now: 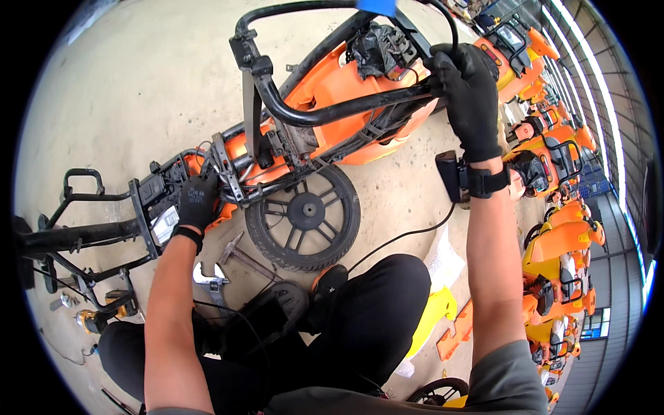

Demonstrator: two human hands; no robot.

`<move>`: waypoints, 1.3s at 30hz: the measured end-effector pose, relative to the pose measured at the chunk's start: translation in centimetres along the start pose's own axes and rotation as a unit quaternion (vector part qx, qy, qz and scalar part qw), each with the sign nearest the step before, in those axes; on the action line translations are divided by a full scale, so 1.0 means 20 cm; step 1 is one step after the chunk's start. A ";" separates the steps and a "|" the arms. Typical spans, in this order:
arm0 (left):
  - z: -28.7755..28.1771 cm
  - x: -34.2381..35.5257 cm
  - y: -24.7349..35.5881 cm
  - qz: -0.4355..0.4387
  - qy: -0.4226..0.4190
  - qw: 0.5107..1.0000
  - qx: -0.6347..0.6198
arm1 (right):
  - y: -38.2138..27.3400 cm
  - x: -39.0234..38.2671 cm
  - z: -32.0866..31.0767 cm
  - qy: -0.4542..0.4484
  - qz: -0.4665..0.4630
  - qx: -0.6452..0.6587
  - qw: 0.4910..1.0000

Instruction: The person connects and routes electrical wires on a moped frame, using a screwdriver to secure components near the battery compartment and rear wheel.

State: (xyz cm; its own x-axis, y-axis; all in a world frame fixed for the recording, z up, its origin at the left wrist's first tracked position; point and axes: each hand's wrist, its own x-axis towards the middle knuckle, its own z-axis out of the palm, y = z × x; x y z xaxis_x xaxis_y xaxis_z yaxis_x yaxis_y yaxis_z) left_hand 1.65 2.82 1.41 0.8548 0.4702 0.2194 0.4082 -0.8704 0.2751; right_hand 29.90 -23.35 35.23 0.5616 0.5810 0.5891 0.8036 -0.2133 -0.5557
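A partly stripped scooter with a black tubular frame (111, 232) and orange body panels (325, 83) lies across the floor before me. My right hand (472, 97), in a black glove, wraps round the end of a bent black tube rail (332, 114) at the scooter's far right. Farther left, my gloved left hand (198, 202) grips the frame near a metal bracket, its fingertips partly hidden among the parts. Below the frame, between my hands, is a black spoked wheel (309, 211). Crumpled black plastic (379, 50) sits on the orange panels.
By my legs lie an adjustable wrench (213, 282) and a hammer (243, 257). A yellow-black power tool (111, 311) rests at the lower left. A black cable (408, 234) crosses the floor. Yellow and orange panels (436, 315) lie right of my knee. Several orange scooters (560, 228) line the right side.
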 end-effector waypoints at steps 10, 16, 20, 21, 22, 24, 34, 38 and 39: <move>0.14 -0.07 -0.05 -0.020 0.058 0.998 0.015 | 0.23 -0.39 -0.18 0.009 -0.036 -0.001 0.999; 0.15 -0.14 -0.02 -0.041 0.131 0.990 0.026 | 0.13 -0.41 -0.13 -0.097 -0.160 -0.228 0.956; 0.22 -0.20 -0.09 -0.020 0.111 0.994 -0.005 | 0.27 -0.49 -0.14 -0.128 -0.156 -0.254 0.946; 0.28 -0.23 -0.13 -0.034 0.097 0.994 0.034 | 0.34 -0.54 -0.15 -0.174 -0.121 -0.299 0.931; 0.27 -0.22 -0.06 -0.058 0.099 0.992 0.045 | 0.39 -0.62 -0.17 -0.188 -0.076 -0.293 0.934; 0.25 -0.21 -0.06 -0.079 0.067 0.993 0.064 | 0.39 -0.70 -0.15 -0.244 -0.049 -0.331 0.910; 0.23 -0.26 -0.09 -0.079 0.068 0.994 0.029 | 0.02 -0.74 0.01 -0.278 0.300 -0.107 0.906; 0.24 -0.31 -0.01 -0.119 0.072 0.989 0.053 | -0.07 -0.78 0.07 -0.295 0.315 -0.078 0.899; 0.25 -0.32 0.01 -0.120 0.086 0.988 0.048 | -0.07 -0.79 0.08 -0.290 0.297 -0.075 0.907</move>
State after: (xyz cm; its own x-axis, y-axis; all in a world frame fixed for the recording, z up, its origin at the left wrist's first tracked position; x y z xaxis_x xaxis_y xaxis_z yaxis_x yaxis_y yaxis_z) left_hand -2.08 -1.10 -4.60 0.6655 0.6758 0.3169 0.6284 -0.7364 0.2508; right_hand 19.62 -31.01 25.72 0.7402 0.6356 -0.2195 0.4361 -0.7022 -0.5628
